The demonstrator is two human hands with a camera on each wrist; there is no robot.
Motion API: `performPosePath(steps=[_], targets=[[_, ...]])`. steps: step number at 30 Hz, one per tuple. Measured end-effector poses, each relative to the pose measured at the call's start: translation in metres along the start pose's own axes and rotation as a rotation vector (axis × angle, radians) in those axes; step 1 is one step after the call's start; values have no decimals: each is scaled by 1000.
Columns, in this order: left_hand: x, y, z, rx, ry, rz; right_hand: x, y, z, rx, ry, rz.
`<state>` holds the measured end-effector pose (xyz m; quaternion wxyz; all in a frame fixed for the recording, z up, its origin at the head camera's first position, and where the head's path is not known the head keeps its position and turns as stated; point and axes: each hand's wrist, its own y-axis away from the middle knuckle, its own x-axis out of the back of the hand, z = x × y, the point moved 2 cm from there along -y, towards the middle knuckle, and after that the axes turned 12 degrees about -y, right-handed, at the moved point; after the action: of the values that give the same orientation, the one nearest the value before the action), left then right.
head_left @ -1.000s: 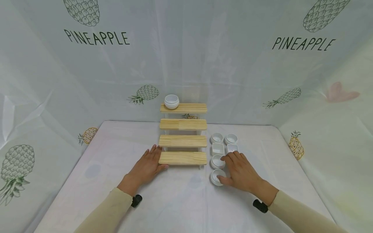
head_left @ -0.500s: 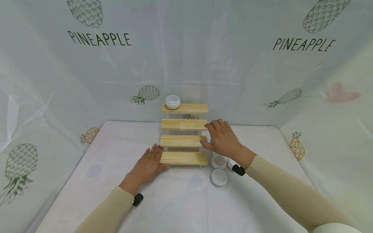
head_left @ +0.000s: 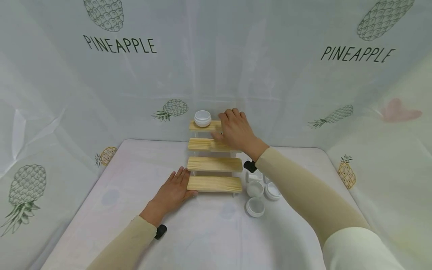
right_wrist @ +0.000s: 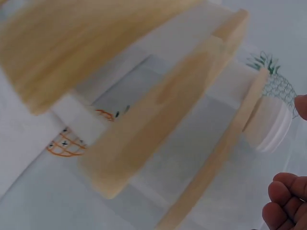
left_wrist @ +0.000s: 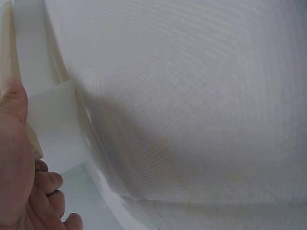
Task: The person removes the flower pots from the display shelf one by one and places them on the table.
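Note:
A stepped rack [head_left: 214, 164] with wooden boards and white supports stands at the middle of the table. One white round bowl [head_left: 202, 119] sits on the left part of its top board; the right wrist view shows the ridged side of the bowl [right_wrist: 271, 125]. My left hand [head_left: 171, 193] lies flat at the left end of the bottom board, its thumb along the front edge. Over the right part of the upper boards is my right hand [head_left: 236, 129], just right of the bowl. Its thumb and loosely bent fingers [right_wrist: 280, 196] stand apart, with nothing showing between them.
Right of the rack are small white dishes: a round bowl [head_left: 255, 207] nearest, another round bowl [head_left: 254, 189] behind it, a third round bowl [head_left: 272, 191] beside that, and a square dish [head_left: 254, 176]. My right sleeve [head_left: 300, 183] hides others. A pineapple-printed sheet [head_left: 270, 75] hangs behind.
My right hand has moved from the dishes on the right, up and left to the rack's top board. The left hand stays at the rack's bottom board.

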<state>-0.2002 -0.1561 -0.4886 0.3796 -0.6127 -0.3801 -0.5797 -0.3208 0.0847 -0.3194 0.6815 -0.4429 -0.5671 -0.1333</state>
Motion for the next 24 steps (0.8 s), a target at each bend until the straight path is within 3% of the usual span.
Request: performPosePath(steps=[10, 18, 24], targets=[[0, 0, 1, -7, -25, 0, -10, -47, -13, -107, -11, -83], [-1, -1, 2, -11, -22, 15, -17, -63, -16, -201, -47, -204], [0, 1, -1, -5, -13, 20, -18, -67, -16, -236, -59, -245]])
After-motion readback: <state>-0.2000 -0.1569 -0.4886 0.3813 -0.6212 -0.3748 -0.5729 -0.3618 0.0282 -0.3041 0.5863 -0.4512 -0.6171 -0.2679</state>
